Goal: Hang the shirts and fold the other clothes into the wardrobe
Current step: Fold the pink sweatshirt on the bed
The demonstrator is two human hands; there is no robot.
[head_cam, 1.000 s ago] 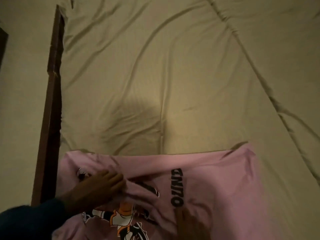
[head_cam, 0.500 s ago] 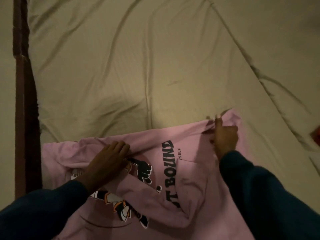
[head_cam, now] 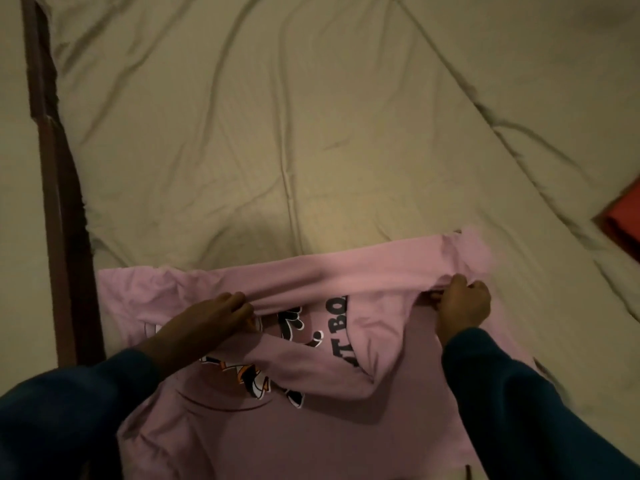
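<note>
Head view shows me a pink sweatshirt point(head_cam: 346, 427) spread on the near part of a bed, over a wrinkled olive-beige sheet point(head_cam: 277, 133); its printed side faces up, with a cartoon figure and dark lettering partly covered by a sleeve lying across the middle. I see my left hand point(head_cam: 221, 315) on the left part of the garment, fingers curled into a fold of pink fabric and pinching it; my right hand point(head_cam: 464, 306) is at the right part, fingers bent round the same long fold, gripping it. Between the two hands the far edge of the sweatshirt is raised into a ridge that runs left to right; the fabric beyond the ridge lies flat on the sheet. Both forearms wear dark blue sleeves point(head_cam: 540, 410). A dark wooden bed rail point(head_cam: 59, 202) runs along the left side, just beside the sweatshirt's left edge; a red cloth item point(head_cam: 623, 216) shows at the right edge, well apart from the garment.
</note>
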